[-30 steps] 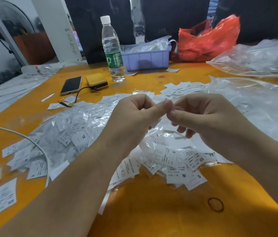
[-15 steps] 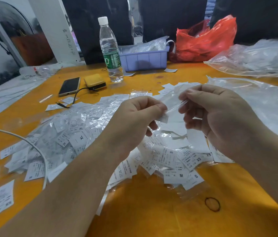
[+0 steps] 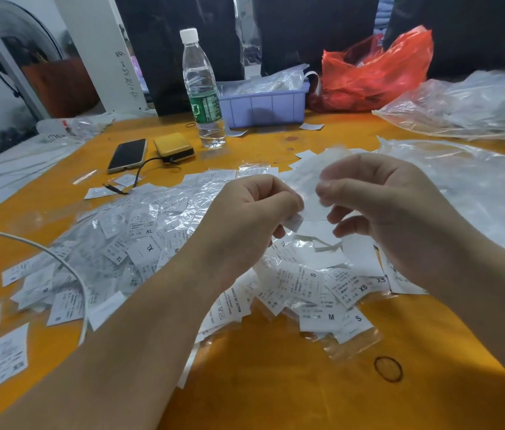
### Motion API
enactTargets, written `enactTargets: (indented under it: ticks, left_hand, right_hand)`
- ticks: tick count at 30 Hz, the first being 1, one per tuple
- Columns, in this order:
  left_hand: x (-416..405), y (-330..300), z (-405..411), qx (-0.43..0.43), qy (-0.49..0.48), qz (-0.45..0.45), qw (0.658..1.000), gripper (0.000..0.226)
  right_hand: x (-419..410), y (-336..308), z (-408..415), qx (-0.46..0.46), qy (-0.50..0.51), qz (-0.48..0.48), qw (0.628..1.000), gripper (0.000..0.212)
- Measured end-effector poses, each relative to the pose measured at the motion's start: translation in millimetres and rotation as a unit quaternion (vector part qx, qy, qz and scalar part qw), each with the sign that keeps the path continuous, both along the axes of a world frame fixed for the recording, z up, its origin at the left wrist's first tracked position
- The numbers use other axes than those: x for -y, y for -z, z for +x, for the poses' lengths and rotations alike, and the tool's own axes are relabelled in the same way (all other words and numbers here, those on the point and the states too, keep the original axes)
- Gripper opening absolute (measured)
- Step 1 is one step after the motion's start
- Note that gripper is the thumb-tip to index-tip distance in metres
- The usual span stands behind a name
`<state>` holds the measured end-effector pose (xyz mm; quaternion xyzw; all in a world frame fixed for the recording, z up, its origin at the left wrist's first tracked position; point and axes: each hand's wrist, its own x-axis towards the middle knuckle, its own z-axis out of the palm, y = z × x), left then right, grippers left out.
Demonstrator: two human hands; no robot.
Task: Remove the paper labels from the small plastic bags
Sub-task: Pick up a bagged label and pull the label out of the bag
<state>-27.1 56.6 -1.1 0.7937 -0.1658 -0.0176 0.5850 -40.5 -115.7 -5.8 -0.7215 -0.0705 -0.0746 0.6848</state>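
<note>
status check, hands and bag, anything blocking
Left hand pinches label. Right hand pinches small bag, blurred. Nothing blocking.

Probably packing workshop — label pile (image 3: 139,243)

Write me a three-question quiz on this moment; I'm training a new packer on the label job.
1. True or false: the water bottle stands upright with its cap on.
2. What does the left hand pinch? A) a rubber band B) a small white label C) the phone
3. What does the right hand hold up?

Key: 1 true; 2 B; 3 a small clear plastic bag, blurred.
</note>
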Motion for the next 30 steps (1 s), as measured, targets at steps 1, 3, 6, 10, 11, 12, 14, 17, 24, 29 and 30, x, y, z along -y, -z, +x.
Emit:
enactTargets:
  ticks: [1, 3, 6, 10, 11, 12, 14, 17, 24, 29, 30]
  left_hand:
    - [-0.2, 0.0, 0.0, 0.001, 0.003, 0.001, 1.000, 0.014]
    - [-0.5, 0.2, 0.5, 0.003, 0.008, 0.005, 1.000, 0.015]
    - [-1.2, 0.1, 1.3, 0.008, 0.015, 0.017, 1.000, 0.018]
    - [-1.1, 0.4, 1.3, 0.016, 0.024, 0.019, 0.999, 0.019]
    - [-1.5, 0.3, 1.0, 0.021, 0.023, 0.017, 0.999, 0.016]
    - [-1.8, 0.0, 0.5, 0.025, 0.022, 0.012, 0.999, 0.013]
    - [-2.6, -0.7, 0.0, 0.026, 0.019, -0.004, 0.999, 0.005]
    - [-2.3, -2.0, 0.2, 0.017, 0.008, -0.022, 1.000, 0.024]
    - [-1.3, -1.7, -0.2, -0.011, 0.007, -0.020, 1.000, 0.052]
    - [-1.3, -1.5, 0.3, -0.002, 0.016, 0.009, 1.000, 0.026]
    - [-0.9, -1.5, 0.2, -0.002, 0.015, 0.010, 1.000, 0.027]
  right_hand:
    - [-0.9, 1.0, 0.2, -0.006, -0.012, -0.006, 1.000, 0.008]
    - [-1.8, 2.4, 0.9, -0.026, -0.032, -0.007, 0.999, 0.006]
    - [-0.7, 3.7, 2.4, -0.064, -0.079, 0.023, 0.995, 0.007]
    - [-0.8, 3.3, 3.0, -0.078, -0.090, 0.061, 0.991, 0.016]
    - [-0.2, 2.7, 3.9, -0.077, -0.081, 0.073, 0.991, 0.011]
    - [1.0, 1.7, 4.9, -0.078, -0.068, 0.086, 0.991, 0.007]
    - [3.4, 0.0, 7.3, -0.081, -0.039, 0.118, 0.989, 0.007]
    - [5.0, -0.4, 9.0, -0.098, -0.028, 0.165, 0.981, 0.010]
    - [4.8, 1.1, 9.8, -0.109, -0.039, 0.190, 0.975, 0.014]
    - [6.2, 1.6, 9.6, -0.104, -0.042, 0.186, 0.976, 0.015]
    - [6.5, 1.5, 9.5, -0.104, -0.040, 0.183, 0.977, 0.015]
